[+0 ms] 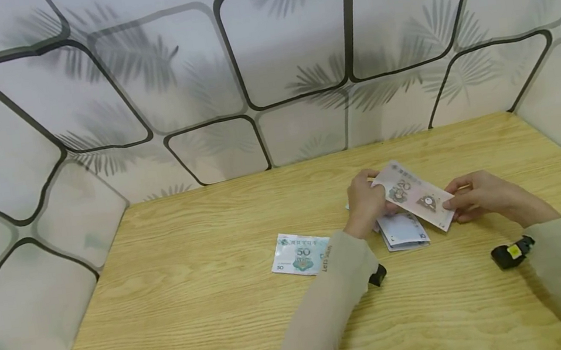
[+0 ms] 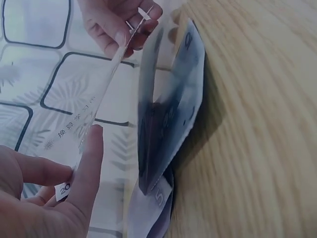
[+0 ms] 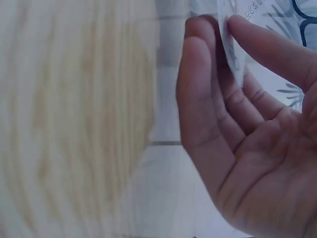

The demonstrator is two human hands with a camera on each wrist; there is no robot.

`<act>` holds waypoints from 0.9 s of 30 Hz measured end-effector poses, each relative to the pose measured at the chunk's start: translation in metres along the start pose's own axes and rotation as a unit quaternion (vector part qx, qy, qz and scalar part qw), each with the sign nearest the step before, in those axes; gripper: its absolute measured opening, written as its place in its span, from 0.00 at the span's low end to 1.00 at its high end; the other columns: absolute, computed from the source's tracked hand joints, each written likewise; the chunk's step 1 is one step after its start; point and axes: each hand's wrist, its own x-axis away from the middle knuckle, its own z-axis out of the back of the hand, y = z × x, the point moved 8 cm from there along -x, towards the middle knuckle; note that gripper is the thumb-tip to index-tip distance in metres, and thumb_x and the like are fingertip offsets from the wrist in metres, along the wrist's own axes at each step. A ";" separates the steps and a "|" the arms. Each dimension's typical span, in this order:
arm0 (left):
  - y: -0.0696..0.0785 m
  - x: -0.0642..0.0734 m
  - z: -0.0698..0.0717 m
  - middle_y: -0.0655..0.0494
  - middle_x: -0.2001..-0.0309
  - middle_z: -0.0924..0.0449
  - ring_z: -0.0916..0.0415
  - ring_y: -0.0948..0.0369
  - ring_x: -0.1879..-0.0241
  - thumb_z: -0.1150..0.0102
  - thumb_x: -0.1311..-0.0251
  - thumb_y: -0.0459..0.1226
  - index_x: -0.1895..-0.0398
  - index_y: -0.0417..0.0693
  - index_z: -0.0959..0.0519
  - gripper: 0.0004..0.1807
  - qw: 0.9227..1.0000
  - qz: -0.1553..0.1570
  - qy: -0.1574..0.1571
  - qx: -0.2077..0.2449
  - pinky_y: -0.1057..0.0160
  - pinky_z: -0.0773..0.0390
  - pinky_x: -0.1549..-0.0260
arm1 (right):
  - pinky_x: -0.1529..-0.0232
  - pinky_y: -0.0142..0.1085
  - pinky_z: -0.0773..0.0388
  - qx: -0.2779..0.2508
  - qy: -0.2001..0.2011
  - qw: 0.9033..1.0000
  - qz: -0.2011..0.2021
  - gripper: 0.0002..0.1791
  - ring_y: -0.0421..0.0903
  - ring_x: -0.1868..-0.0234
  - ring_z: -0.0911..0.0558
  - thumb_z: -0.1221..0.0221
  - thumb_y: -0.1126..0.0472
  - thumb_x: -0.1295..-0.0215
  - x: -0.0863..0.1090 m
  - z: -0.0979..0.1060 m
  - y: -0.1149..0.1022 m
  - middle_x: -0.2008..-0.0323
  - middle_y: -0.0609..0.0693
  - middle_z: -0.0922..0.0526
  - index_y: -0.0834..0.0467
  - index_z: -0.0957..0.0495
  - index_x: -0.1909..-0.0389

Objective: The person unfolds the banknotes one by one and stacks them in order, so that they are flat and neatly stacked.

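A pinkish-brown 20 banknote (image 1: 413, 196) is held up slantwise between both hands. My left hand (image 1: 366, 202) pinches its upper left end; in the left wrist view, thumb and fingers (image 2: 91, 153) grip the corner marked 20. At the lower right end my right hand (image 1: 480, 199) pinches the note between thumb and fingers, as the right wrist view also shows (image 3: 247, 124). Beneath the held note, folded bluish-white banknotes (image 1: 402, 231) lie on the table, partly hidden by it. A green 50 banknote (image 1: 298, 253) lies flat to the left, its right end behind the left sleeve.
The wood-grain table (image 1: 198, 316) meets patterned white panels (image 1: 289, 38) at the back and sides. A black wrist strap with a yellow patch (image 1: 513, 252) sits at the right cuff, and a dark device (image 1: 378, 275) at the left cuff.
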 end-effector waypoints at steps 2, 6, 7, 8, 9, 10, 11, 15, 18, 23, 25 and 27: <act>0.000 0.000 0.003 0.52 0.71 0.23 0.16 0.50 0.76 0.49 0.39 0.19 0.47 0.39 0.20 0.19 1.000 0.003 0.002 0.011 0.56 0.13 0.74 | 0.67 0.37 0.14 -0.018 -0.004 1.000 0.008 0.10 0.44 0.70 0.15 0.41 0.71 0.29 0.000 0.000 -0.001 0.66 0.53 0.15 0.72 0.26 0.52; 0.000 0.000 0.009 0.52 0.72 0.23 0.15 0.46 0.71 0.46 0.31 0.25 0.49 0.38 0.19 0.11 1.000 -0.001 0.000 0.029 0.55 0.13 0.71 | 0.64 0.39 0.13 -0.053 -0.001 0.998 0.019 0.08 0.47 0.67 0.14 0.43 0.72 0.28 0.000 0.003 -0.003 0.65 0.52 0.15 0.69 0.28 0.53; 0.000 -0.001 0.011 0.54 0.72 0.23 0.15 0.47 0.70 0.45 0.30 0.27 0.50 0.38 0.19 0.10 1.000 -0.006 0.001 0.024 0.56 0.13 0.70 | 0.64 0.40 0.13 -0.058 0.002 0.998 0.022 0.07 0.47 0.67 0.14 0.43 0.72 0.28 0.000 0.004 -0.004 0.65 0.52 0.15 0.69 0.28 0.53; 0.000 -0.001 0.014 0.54 0.72 0.23 0.15 0.48 0.70 0.44 0.29 0.29 0.51 0.38 0.18 0.08 1.000 -0.010 0.002 0.024 0.56 0.13 0.70 | 0.64 0.40 0.13 -0.065 0.005 0.998 0.025 0.07 0.48 0.66 0.13 0.43 0.72 0.28 0.001 0.005 -0.005 0.65 0.52 0.15 0.68 0.28 0.52; 0.001 -0.002 0.016 0.55 0.72 0.23 0.15 0.49 0.70 0.43 0.29 0.29 0.52 0.38 0.18 0.08 1.000 -0.016 0.004 0.020 0.57 0.13 0.70 | 0.64 0.40 0.13 -0.072 0.010 0.997 0.029 0.07 0.48 0.66 0.13 0.43 0.72 0.28 0.001 0.006 -0.006 0.65 0.51 0.14 0.67 0.27 0.53; 0.001 -0.002 0.019 0.56 0.72 0.23 0.16 0.50 0.71 0.42 0.29 0.30 0.53 0.37 0.17 0.08 1.000 -0.022 0.006 0.015 0.58 0.14 0.71 | 0.64 0.40 0.13 -0.079 0.015 0.996 0.033 0.06 0.48 0.66 0.13 0.43 0.72 0.28 0.002 0.007 -0.007 0.65 0.51 0.14 0.66 0.26 0.53; 0.001 -0.003 0.021 0.56 0.72 0.23 0.16 0.50 0.71 0.41 0.30 0.30 0.53 0.37 0.16 0.08 1.000 -0.026 0.006 0.012 0.58 0.14 0.71 | 0.64 0.40 0.13 -0.086 0.017 0.995 0.039 0.05 0.48 0.66 0.13 0.43 0.71 0.27 0.002 0.007 -0.008 0.65 0.51 0.14 0.64 0.25 0.54; 0.001 -0.005 0.030 0.56 0.72 0.25 0.16 0.45 0.69 0.41 0.30 0.29 0.52 0.34 0.16 0.09 0.999 -0.034 -0.004 0.017 0.61 0.14 0.73 | 0.64 0.40 0.13 -0.110 0.025 0.992 0.058 0.06 0.47 0.66 0.14 0.43 0.72 0.27 0.004 0.009 -0.012 0.65 0.50 0.14 0.59 0.22 0.58; 0.000 -0.005 0.036 0.55 0.73 0.24 0.15 0.44 0.69 0.40 0.31 0.28 0.52 0.33 0.17 0.09 0.999 -0.033 -0.014 0.032 0.62 0.14 0.74 | 0.64 0.38 0.14 -0.120 0.033 0.990 0.068 0.07 0.45 0.67 0.15 0.43 0.72 0.27 0.005 0.009 -0.015 0.66 0.50 0.14 0.57 0.21 0.60; 0.000 -0.005 0.047 0.53 0.73 0.19 0.20 0.57 0.80 0.38 0.33 0.27 0.53 0.36 0.17 0.08 0.999 -0.042 -0.021 0.022 0.63 0.15 0.77 | 0.65 0.37 0.14 -0.170 0.054 0.980 0.088 0.09 0.45 0.69 0.15 0.42 0.73 0.29 0.005 0.010 -0.021 0.68 0.50 0.14 0.57 0.19 0.64; 0.001 -0.005 0.051 0.53 0.73 0.19 0.23 0.61 0.82 0.38 0.33 0.28 0.53 0.36 0.16 0.08 0.999 -0.043 -0.023 0.019 0.63 0.15 0.77 | 0.66 0.37 0.14 -0.195 0.056 0.975 0.094 0.09 0.45 0.70 0.15 0.41 0.73 0.29 0.006 0.010 -0.023 0.69 0.51 0.14 0.57 0.18 0.65; 0.001 -0.004 0.054 0.53 0.73 0.19 0.24 0.62 0.82 0.38 0.33 0.28 0.54 0.37 0.16 0.08 0.999 -0.045 -0.025 0.019 0.62 0.14 0.76 | 0.66 0.37 0.14 -0.209 0.055 0.971 0.098 0.10 0.45 0.70 0.15 0.41 0.74 0.29 0.006 0.008 -0.025 0.69 0.51 0.14 0.57 0.17 0.66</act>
